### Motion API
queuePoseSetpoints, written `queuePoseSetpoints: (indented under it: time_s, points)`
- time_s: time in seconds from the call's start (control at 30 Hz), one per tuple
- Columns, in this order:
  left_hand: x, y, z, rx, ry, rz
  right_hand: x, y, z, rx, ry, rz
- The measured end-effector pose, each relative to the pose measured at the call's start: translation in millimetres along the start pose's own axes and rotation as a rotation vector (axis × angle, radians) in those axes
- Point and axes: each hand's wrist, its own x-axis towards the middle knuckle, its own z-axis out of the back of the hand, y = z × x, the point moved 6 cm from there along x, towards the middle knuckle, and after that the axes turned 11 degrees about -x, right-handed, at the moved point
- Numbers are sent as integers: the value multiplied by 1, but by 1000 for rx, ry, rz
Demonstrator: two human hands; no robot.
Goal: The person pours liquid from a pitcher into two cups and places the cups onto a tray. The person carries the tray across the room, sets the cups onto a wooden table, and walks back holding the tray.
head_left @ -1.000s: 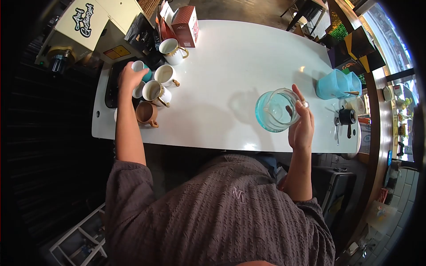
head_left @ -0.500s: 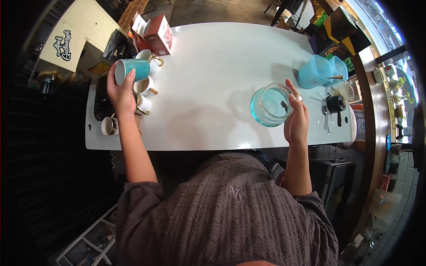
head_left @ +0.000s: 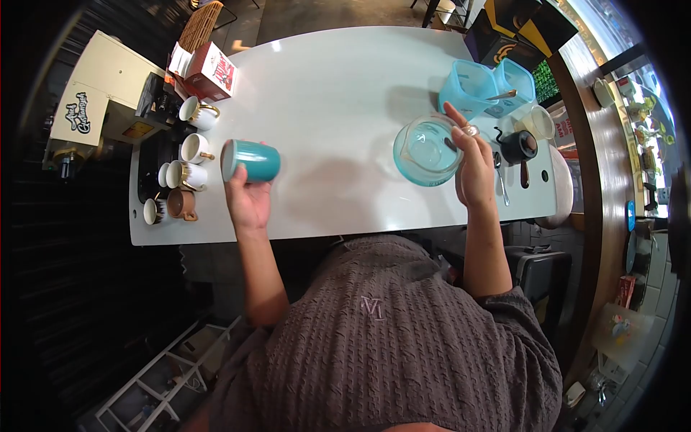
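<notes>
A teal cup (head_left: 259,161) with a pale inside lies tilted sideways in my left hand (head_left: 249,207), which is closed around it above the white table's left half. My right hand (head_left: 475,169) grips a clear glass jug (head_left: 426,169) by its handle side, over the right half of the table. The jug has a bluish tint; I cannot tell how much liquid is in it. To the left of the teal cup stand several white mugs with gold handles (head_left: 194,148) and a brown cup (head_left: 181,204).
A red and white box (head_left: 211,72) stands at the table's back left. Two light-blue containers (head_left: 466,90), one with a spoon (head_left: 504,95), are at the right. Near them are a small black pot (head_left: 518,147) and a long spoon (head_left: 502,180). A cream machine (head_left: 101,90) sits beyond the left edge.
My left hand has carried the teal cup away from the mugs, rightward and nearer to me. My right hand keeps its grip on the jug, and the camera view has shifted slightly.
</notes>
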Motion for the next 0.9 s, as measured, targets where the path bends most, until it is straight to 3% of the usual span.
queuePoseSetpoints:
  time_s: [0.07, 0.23, 0.37, 0.47, 0.63, 0.8, 0.9]
  points:
    - [-19, 14, -22, 158, 16, -9, 6, 13, 13, -102, -52, 50]
    - [-49, 43, -48, 93, 37, 73, 36, 27, 30, -164, 2, 134]
    - [-60, 50, -55, 237, 36, 98, 50, 60, 23, -283, 35, 232]
    - [-64, 44, -69, 472, 178, -29, 57, 78, 6, -289, 127, 261]
    - [-67, 42, -82, 567, 288, -85, 62, 102, -28, -291, 232, 355]
    - [-65, 35, -96, 555, 346, -23, 58, 121, -62, -305, 292, 446]
    - [-61, 27, -100, 576, 405, 35, 52, 133, -84, -480, 315, 557]
